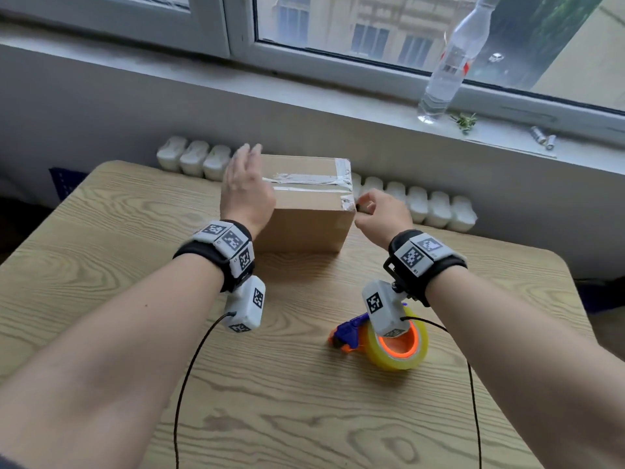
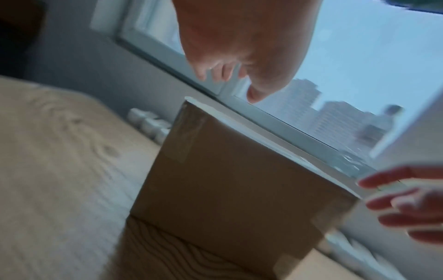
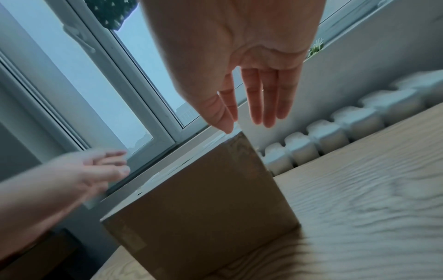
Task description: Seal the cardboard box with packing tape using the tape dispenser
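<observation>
The cardboard box stands at the back middle of the table, with clear packing tape along its top seam and down its right end. My left hand hovers flat and blurred over the box's left top, fingers straight; in the left wrist view the left hand is just above the box. My right hand is at the box's near right top corner. There its thumb tip touches the tape, other fingers straight. The tape dispenser, a yellow roll on an orange and blue frame, lies on the table under my right wrist.
The wooden table reaches a white radiator below a windowsill. A clear plastic bottle and small bits lie on the sill at the right. Two black cables run from the wrist cameras down over the table's near part.
</observation>
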The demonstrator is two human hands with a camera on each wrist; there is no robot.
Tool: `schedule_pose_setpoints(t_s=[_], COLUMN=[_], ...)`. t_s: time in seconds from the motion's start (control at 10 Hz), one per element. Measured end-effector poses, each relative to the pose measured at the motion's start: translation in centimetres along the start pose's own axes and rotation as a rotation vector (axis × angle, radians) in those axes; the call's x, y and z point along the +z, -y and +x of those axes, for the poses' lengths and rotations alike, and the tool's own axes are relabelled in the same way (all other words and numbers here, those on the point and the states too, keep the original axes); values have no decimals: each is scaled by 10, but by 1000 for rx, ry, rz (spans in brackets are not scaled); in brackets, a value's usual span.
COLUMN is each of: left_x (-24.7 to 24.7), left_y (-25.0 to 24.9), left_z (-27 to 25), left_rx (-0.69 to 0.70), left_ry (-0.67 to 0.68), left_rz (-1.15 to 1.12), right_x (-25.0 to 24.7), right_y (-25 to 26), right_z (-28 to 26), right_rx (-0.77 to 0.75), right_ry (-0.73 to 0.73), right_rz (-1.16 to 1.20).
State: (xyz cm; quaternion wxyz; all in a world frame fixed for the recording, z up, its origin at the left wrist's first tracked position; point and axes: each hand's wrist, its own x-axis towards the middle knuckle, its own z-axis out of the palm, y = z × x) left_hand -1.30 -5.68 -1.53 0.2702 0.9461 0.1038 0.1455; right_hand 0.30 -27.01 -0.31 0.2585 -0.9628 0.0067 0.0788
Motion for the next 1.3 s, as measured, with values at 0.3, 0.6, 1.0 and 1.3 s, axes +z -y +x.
schedule_pose_setpoints(t_s=[0.3,0.6,1.0,1.3], left_x=[85,140,175,174], left_y=[-93,-103,-145,-147], left_z=[-78,-79,-16,-3], left_rx=[607,530,446,422], left_ry=[514,724,648,629], left_rz=[97,259,185,156], right_x=[5,37,-20,-10], right_y=[-110,-151,-179,-183], right_z=[-44,-52,44,61], right_rx=[287,134,243,264], right_ry=[258,396,119,182], right_rz=[-168,-250,-254,-218])
